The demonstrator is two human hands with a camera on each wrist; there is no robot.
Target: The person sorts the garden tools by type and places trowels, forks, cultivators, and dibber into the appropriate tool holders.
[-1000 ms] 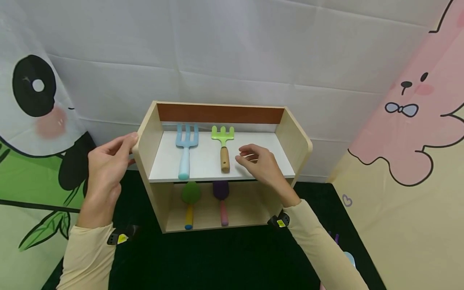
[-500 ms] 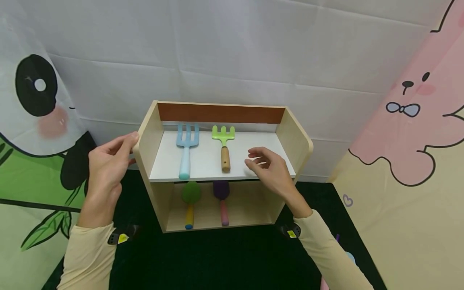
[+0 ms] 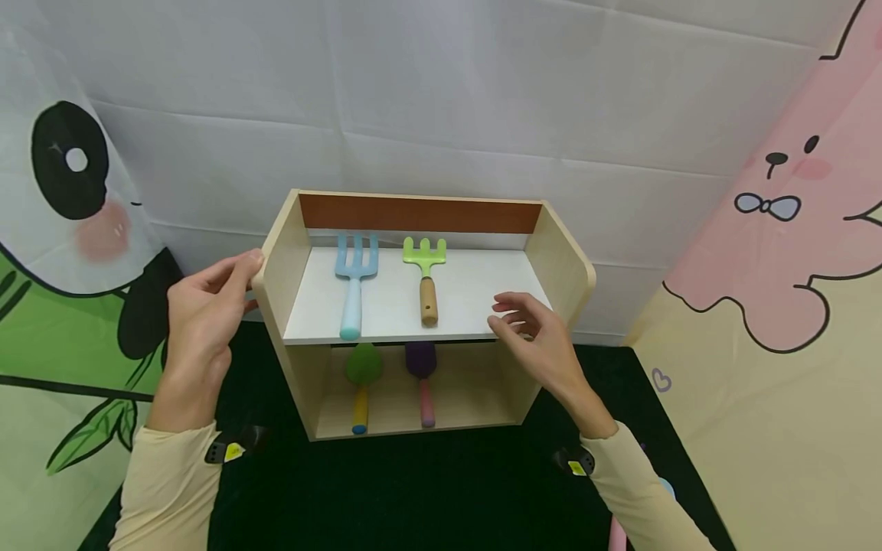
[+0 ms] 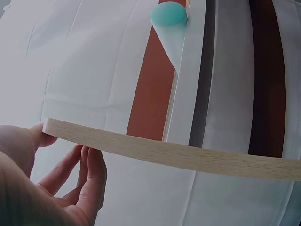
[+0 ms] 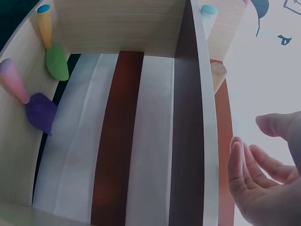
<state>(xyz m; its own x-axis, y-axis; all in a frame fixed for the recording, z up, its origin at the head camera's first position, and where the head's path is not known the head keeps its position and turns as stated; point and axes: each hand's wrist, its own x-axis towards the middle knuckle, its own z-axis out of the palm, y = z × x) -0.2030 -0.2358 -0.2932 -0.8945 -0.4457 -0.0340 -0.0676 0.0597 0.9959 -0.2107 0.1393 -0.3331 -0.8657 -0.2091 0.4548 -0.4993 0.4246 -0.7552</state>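
My left hand (image 3: 207, 321) grips the left side panel of a small two-tier wooden shelf (image 3: 561, 268). In the left wrist view the thumb lies on one face of the panel (image 4: 155, 153), fingers on the other. My right hand (image 3: 540, 340) hovers over the right front of the white upper board (image 3: 475, 291), holding nothing, thumb and fingers apart and loosely bent. On that board lie a light blue hand fork (image 3: 352, 295) and a green hand rake (image 3: 427, 283) with a wooden handle. Below rest a green trowel (image 3: 362, 367) with a yellow handle and a purple trowel (image 3: 421, 363) with a pink handle.
A reddish-brown strip (image 3: 420, 215) spans the shelf's back. Dark green cloth (image 3: 413, 490) lies under and in front of the shelf. Behind hangs a white curtain (image 3: 441, 99) with cartoon animals on both sides. A pink object (image 3: 617, 534) shows beside my right sleeve.
My right hand has drawn away from the green rake, moving right and toward me over the upper board. The left hand and the shelf have stayed in place.
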